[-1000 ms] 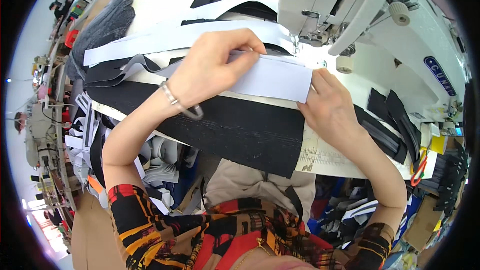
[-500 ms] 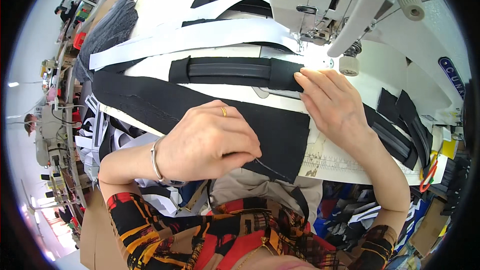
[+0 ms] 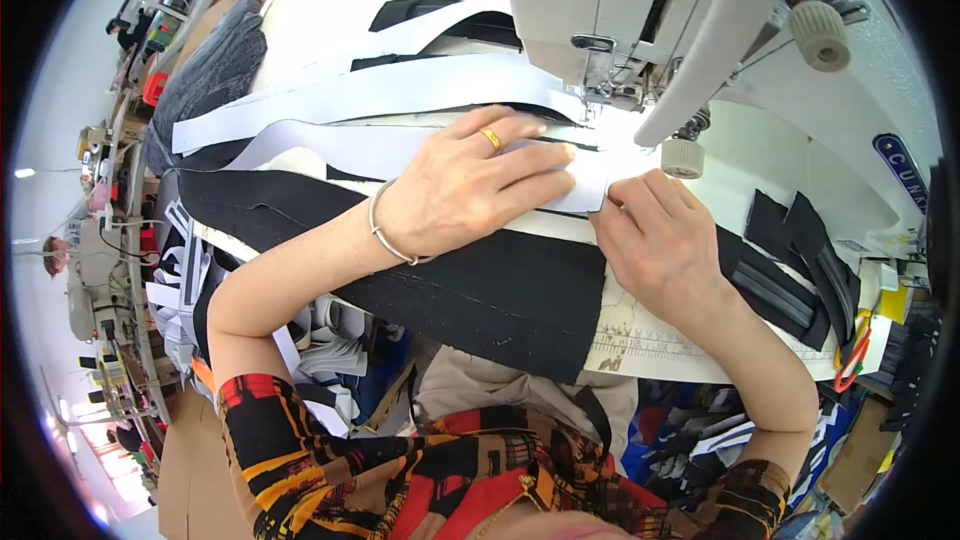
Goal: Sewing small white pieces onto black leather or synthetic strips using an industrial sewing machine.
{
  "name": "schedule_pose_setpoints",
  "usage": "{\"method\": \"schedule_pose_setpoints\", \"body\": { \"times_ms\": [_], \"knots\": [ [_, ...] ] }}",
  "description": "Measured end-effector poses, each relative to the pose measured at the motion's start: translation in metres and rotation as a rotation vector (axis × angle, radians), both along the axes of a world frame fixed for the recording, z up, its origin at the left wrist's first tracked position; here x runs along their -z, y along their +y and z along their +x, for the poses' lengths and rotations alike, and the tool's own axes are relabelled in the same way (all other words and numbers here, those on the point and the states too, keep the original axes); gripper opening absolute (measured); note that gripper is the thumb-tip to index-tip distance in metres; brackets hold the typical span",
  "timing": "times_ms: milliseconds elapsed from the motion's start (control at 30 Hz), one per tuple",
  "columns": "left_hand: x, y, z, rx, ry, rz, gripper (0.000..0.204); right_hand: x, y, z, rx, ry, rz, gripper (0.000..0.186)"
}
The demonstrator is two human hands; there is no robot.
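Observation:
My left hand (image 3: pixel 475 180) lies on a white strip (image 3: pixel 360 148) below the sewing machine's needle area (image 3: pixel 610 105), fingers apart and pressing flat on it. My right hand (image 3: pixel 650 235) pinches the right end of this strip. The strip covers most of a dark piece beneath it. A wide black fabric panel (image 3: pixel 470 295) lies along the front of the worktop, under my left forearm. Another white strip (image 3: pixel 420 80) runs behind my left hand toward the machine.
At the right lie black padded pieces (image 3: pixel 775 295) and red-handled scissors (image 3: pixel 850 360) near a yellow item (image 3: pixel 888 305). Dark grey mesh fabric (image 3: pixel 205 80) sits at the back left. Heaped offcuts (image 3: pixel 330 335) are below the table. People and other machines line the far left.
My left hand has risen from the black panel onto the white strip, which now covers the black padded piece seen half a second ago. My right hand has shifted slightly down.

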State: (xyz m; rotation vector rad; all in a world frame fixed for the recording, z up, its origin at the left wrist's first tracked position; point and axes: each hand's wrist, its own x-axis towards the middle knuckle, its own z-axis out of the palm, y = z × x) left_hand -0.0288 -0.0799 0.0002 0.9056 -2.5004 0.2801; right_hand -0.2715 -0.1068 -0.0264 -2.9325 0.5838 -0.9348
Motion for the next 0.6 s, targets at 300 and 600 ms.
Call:
{"method": "schedule_pose_setpoints", "body": {
  "times_ms": [300,600],
  "knots": [
    [0.002,0.003,0.009,-0.061,-0.014,0.189,0.040,0.004,-0.001,0.000,0.022,0.015,-0.050,0.028],
    [0.002,-0.001,0.010,0.001,0.005,0.230,0.042,0.000,0.001,-0.002,0.009,-0.004,-0.020,0.029]
  ]
}}
